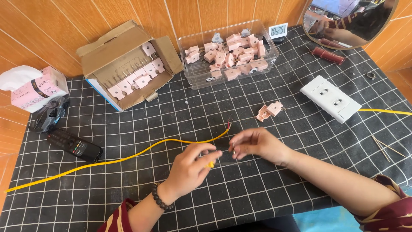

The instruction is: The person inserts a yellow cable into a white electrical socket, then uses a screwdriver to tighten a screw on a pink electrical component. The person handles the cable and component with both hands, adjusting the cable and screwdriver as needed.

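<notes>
While both sets of fingertips pinch together, the left hand [189, 165] grips a small yellow-handled tool [210, 163] and the right hand [256, 144] a tiny part, too blurred to identify. Yellow wire [128, 157] lies just beyond, stripped end bare; one pink plug [269, 111] sits opened, unwired.

Bright, even daylight — soft shadows, edges bowed.
</notes>
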